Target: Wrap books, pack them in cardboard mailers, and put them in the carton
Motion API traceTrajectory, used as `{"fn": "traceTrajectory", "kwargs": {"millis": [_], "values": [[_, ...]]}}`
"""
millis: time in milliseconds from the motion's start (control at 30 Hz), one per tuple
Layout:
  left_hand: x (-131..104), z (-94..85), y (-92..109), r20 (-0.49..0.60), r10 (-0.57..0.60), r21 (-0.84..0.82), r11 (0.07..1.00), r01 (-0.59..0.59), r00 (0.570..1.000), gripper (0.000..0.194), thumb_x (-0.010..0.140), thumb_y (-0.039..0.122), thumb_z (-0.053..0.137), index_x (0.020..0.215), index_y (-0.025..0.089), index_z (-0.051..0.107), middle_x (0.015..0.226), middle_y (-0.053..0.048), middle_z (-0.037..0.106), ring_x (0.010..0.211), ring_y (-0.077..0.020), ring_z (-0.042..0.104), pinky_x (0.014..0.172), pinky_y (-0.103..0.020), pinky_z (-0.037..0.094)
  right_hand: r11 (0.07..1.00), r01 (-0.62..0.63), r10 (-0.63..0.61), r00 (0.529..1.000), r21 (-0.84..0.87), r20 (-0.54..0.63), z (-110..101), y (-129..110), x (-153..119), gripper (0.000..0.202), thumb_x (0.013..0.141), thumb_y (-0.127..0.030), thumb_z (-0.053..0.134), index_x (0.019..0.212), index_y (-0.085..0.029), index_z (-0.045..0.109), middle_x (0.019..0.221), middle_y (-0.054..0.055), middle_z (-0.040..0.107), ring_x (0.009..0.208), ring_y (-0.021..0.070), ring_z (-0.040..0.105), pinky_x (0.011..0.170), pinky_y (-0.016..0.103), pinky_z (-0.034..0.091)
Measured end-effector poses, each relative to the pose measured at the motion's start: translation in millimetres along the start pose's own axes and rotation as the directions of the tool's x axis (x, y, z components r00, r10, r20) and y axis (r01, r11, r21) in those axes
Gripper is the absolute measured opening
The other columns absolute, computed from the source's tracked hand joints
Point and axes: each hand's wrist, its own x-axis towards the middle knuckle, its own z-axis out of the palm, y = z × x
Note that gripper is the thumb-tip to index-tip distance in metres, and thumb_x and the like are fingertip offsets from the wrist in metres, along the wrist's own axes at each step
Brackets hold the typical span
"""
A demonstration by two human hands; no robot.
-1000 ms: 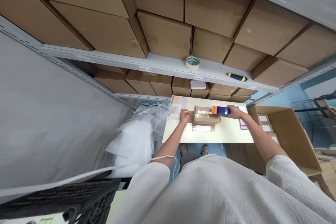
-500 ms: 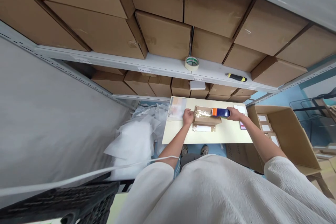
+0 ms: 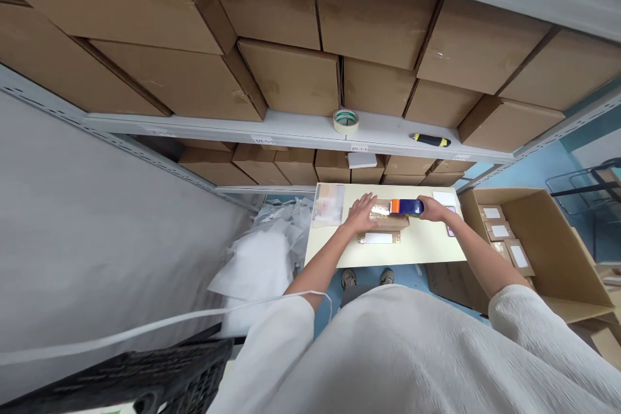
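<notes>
A small cardboard box lies on the pale yellow table, with shiny clear tape along its top. My left hand rests flat on the left part of the box, fingers spread. In my right hand is a blue and orange tape dispenser, gripped from its right end. The dispenser's orange front sits against the box top, where the tape meets it. Just in front, a flat taped carton with a white label lies close against the box.
Right of the table stands a large open carton holding several small labelled boxes. A phone and plastic bags lie on the table. On the shelf are a tape roll and a utility knife. White packing sheets heap at left.
My left hand has moved from the box's left end onto its top, and its fingers have spread out. The tape dispenser stays at nearly the same place on the box.
</notes>
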Motion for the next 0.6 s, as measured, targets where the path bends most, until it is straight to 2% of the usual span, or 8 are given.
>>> {"fn": "traceTrajectory", "kwargs": {"millis": [67, 100, 200, 433, 600], "values": [[7, -1.7, 4, 0.157, -0.027, 0.186, 0.983, -0.003, 0.987, 0.137, 0.068, 0.052, 0.094, 0.177, 0.026, 0.015, 0.186, -0.015, 0.006, 0.172, -0.0376, 0.0, 0.138, -0.06, 0.0, 1.0, 0.009, -0.009, 1.0, -0.025, 0.008, 0, -1, 1, 0.043, 0.071, -0.018, 0.08, 0.109, -0.024, 0.062, 0.109, 0.007, 0.075, 0.092, 0.0237, 0.068, 0.073, 0.028, 0.046], [9, -1.9, 3, 0.2, -0.053, 0.254, 0.967, 0.0, 0.978, 0.143, 0.068, 0.055, 0.094, 0.178, 0.025, 0.007, 0.186, -0.016, 0.001, 0.172, -0.0384, -0.003, 0.137, -0.062, -0.002, 0.999, 0.012, -0.012, 1.0, -0.044, 0.009, 1, -2, 1, 0.043, 0.072, -0.018, 0.08, 0.11, -0.024, 0.062, 0.11, 0.007, 0.075, 0.094, 0.0242, 0.068, 0.074, 0.028, 0.047], [12, -1.1, -3, 0.242, -0.092, 0.372, 0.928, -0.005, 0.966, 0.143, 0.076, 0.059, 0.088, 0.177, 0.021, -0.005, 0.185, -0.019, -0.001, 0.172, -0.0382, -0.005, 0.136, -0.062, -0.003, 0.995, 0.023, -0.021, 1.0, -0.094, 0.021, 0, -2, 1, 0.042, 0.073, -0.02, 0.078, 0.112, -0.024, 0.062, 0.114, 0.008, 0.076, 0.098, 0.0264, 0.069, 0.078, 0.029, 0.046], [12, 2.8, -15, 0.219, -0.087, 0.469, 0.883, -0.027, 0.972, 0.134, 0.083, 0.056, 0.083, 0.177, 0.02, -0.005, 0.183, -0.023, 0.013, 0.171, -0.0393, 0.008, 0.136, -0.063, 0.001, 0.994, 0.058, -0.049, 0.994, -0.091, 0.097, -3, 8, -11, 0.034, 0.076, -0.021, 0.074, 0.106, -0.024, 0.06, 0.107, 0.005, 0.077, 0.095, 0.0255, 0.069, 0.088, 0.032, 0.041], [13, 3.2, -18, 0.197, -0.066, 0.497, 0.867, -0.042, 0.978, 0.128, 0.083, 0.052, 0.085, 0.177, 0.019, 0.005, 0.181, -0.024, 0.022, 0.17, -0.042, 0.014, 0.136, -0.064, 0.003, 0.993, 0.038, -0.028, 0.995, -0.108, 0.098, -8, 41, -23, 0.034, 0.074, -0.02, 0.073, 0.105, -0.024, 0.06, 0.102, 0.005, 0.077, 0.093, 0.0254, 0.069, 0.088, 0.031, 0.038]]}}
